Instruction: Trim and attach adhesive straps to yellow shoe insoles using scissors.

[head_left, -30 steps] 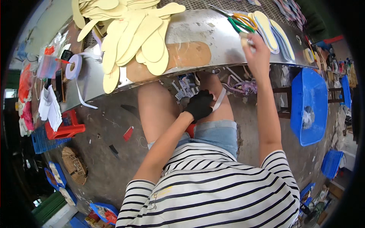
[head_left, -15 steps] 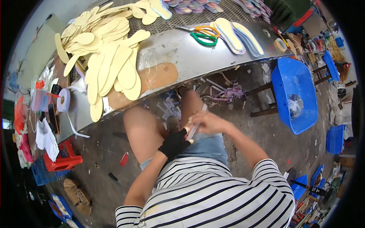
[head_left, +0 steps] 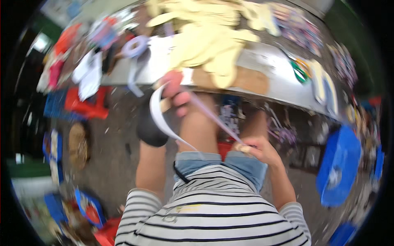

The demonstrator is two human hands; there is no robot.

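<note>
A pale strip of tape (head_left: pixel 214 116) runs taut between my two hands above my lap. My left hand (head_left: pixel 152 125), in a black glove that leaves the fingertips bare, is raised near the table's front edge with its fingers closed on the strip. From those fingers a loose white end curls down toward my shorts. Lower and to the right, my right hand (head_left: pixel 262 152) pinches the other stretch of the strip over my thigh; its fingertips seem to have light covers. Motion blurs both hands.
Cream insoles (head_left: pixel 209 45) lie heaped on the metal table (head_left: pixel 271 59). A tape roll (head_left: pixel 135 46) trails a tail over the edge. Scissors with green and orange handles (head_left: pixel 299 71) lie near finished insoles (head_left: pixel 322 84). A blue tub (head_left: pixel 340 168) stands right, a red stool (head_left: pixel 84 102) left.
The view has swung left. My hands, close together before, are now apart: the left has gone up and left, the right is lower, and the strip stretches between them.
</note>
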